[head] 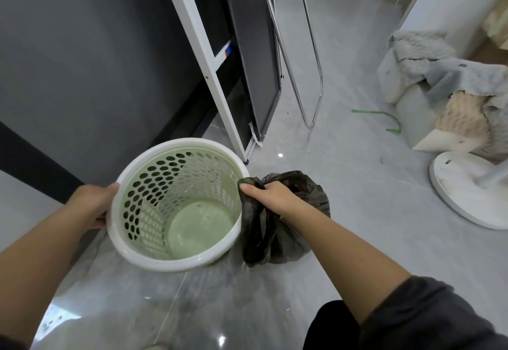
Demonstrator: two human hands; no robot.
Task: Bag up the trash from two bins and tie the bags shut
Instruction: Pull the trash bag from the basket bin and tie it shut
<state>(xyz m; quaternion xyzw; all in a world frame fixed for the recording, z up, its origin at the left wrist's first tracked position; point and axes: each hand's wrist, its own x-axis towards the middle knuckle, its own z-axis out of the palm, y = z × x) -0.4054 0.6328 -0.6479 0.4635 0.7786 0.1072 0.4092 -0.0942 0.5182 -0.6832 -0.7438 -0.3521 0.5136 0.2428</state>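
Observation:
A pale green perforated bin with a white rim (118, 228) stands on the grey tiled floor, tilted a little toward me, and nothing lies inside it. My left hand (93, 202) grips its rim on the left side. Just right of the bin sits a dark, crumpled trash bag (286, 242) on the floor. My right hand (270, 194) is closed around the bag's gathered top, right beside the bin's rim.
A dark wall runs along the left. A white frame (209, 69) and a folded black chair (255, 55) with chrome legs lean behind the bin. At right stand white boxes draped with grey fluffy cloth (445, 75), a round white base (467, 190) and a green strip (382, 116) on the floor.

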